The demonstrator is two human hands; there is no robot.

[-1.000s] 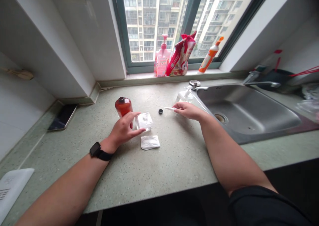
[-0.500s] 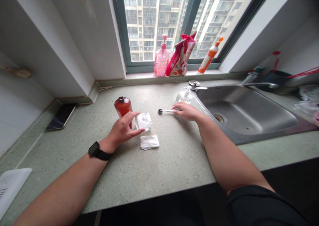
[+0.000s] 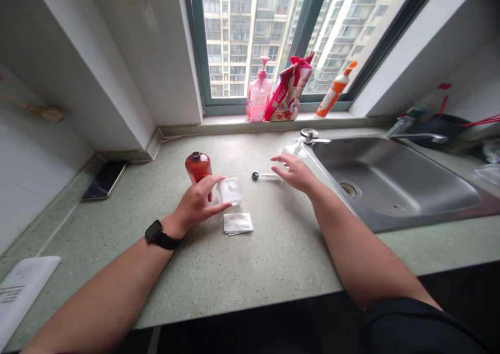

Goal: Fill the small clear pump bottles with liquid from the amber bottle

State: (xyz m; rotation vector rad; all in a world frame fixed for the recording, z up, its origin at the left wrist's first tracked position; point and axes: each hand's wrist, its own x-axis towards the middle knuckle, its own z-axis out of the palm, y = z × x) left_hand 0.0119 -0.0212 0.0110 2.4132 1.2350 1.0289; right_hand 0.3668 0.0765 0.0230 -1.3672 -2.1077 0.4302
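My left hand (image 3: 199, 199) hovers over the counter with its fingers apart, between a small red bottle (image 3: 198, 165) with no cap and a clear square plastic case (image 3: 230, 190). It holds nothing. A white folded pad (image 3: 237, 222) lies just in front of the case. My right hand (image 3: 294, 171) is raised a little above the counter, fingers spread and empty. A thin white stick (image 3: 265, 175) lies under its fingertips, its far end touching a small black cap (image 3: 255, 176).
A steel sink (image 3: 394, 182) fills the counter's right side, with a small pump bottle (image 3: 296, 150) at its corner. A pink soap dispenser (image 3: 258, 91), a red bag (image 3: 289, 91) and an orange-capped bottle (image 3: 336, 89) stand on the sill. A phone (image 3: 104, 180) lies far left.
My right hand has let go of the white stick, laid beside the black cap, and has opened and lifted. The left hand has stayed in place.
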